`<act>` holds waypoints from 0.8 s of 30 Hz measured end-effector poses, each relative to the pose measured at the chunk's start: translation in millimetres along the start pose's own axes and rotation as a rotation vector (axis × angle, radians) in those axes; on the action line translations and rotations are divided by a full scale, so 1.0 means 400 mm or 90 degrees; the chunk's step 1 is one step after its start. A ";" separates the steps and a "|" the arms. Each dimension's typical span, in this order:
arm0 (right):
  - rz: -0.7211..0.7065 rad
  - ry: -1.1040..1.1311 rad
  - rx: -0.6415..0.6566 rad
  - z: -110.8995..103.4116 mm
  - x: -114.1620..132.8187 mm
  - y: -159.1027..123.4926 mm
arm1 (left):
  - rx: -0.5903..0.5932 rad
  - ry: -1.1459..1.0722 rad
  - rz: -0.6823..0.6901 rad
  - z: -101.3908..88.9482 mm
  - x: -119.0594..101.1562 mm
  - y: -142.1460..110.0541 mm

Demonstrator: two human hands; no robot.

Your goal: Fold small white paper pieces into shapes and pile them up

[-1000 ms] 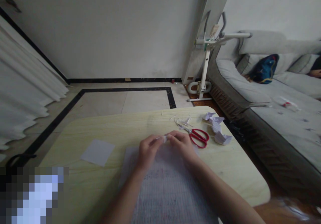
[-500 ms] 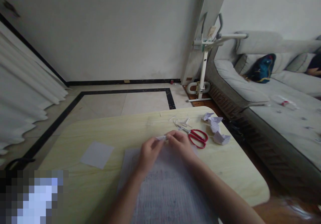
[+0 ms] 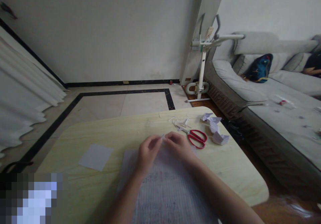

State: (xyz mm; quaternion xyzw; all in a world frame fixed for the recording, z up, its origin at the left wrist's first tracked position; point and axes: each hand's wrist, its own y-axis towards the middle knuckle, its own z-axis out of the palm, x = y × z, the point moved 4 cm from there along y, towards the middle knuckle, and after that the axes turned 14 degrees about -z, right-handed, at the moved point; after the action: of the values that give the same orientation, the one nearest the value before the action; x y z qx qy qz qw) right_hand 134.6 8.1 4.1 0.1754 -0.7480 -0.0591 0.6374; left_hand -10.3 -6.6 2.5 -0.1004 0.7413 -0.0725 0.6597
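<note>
Between my fingertips is a small folded piece of white paper (image 3: pixel 163 137), mostly covered by the fingers. My left hand (image 3: pixel 149 150) pinches it from the left, and my right hand (image 3: pixel 178 145) pinches it from the right. Both hands are above the far edge of a large sheet of paper with writing (image 3: pixel 165 190) that lies on the table. Just right of my right hand are scissors with red handles (image 3: pixel 197 139), their blades pointing to the far left. Off to the left a square of white paper (image 3: pixel 96 156) lies flat.
Several folded paper pieces (image 3: pixel 214 127) sit near the right edge of the pale wooden table (image 3: pixel 240 170). Thin paper scraps (image 3: pixel 184 122) lie by the scissor tips. Beyond are a grey sofa (image 3: pixel 288 117) with part of a person, and a white exercise machine (image 3: pixel 202 67).
My fingertips have drawn slightly closer around the small paper, so less of it shows now. The view has turned a little to the right. The scissors and other papers stay put.
</note>
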 end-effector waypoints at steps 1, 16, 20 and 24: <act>0.001 0.009 0.002 0.001 -0.001 -0.001 | 0.011 0.003 0.004 0.002 -0.001 0.000; -0.033 -0.008 0.019 -0.001 0.006 -0.011 | 0.073 0.119 0.107 0.012 -0.016 -0.023; -0.012 0.045 0.009 -0.004 0.010 -0.010 | 0.082 0.077 0.055 0.015 -0.008 -0.023; 0.031 0.125 -0.029 0.003 0.003 -0.013 | 0.120 0.047 -0.006 0.022 0.005 -0.016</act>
State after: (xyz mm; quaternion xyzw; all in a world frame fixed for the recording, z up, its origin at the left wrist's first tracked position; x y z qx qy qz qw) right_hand 134.4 2.7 3.2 0.1475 -0.6844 -0.0428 0.7127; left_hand -1.2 -13.0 1.0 -0.0383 0.7545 -0.1485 0.6381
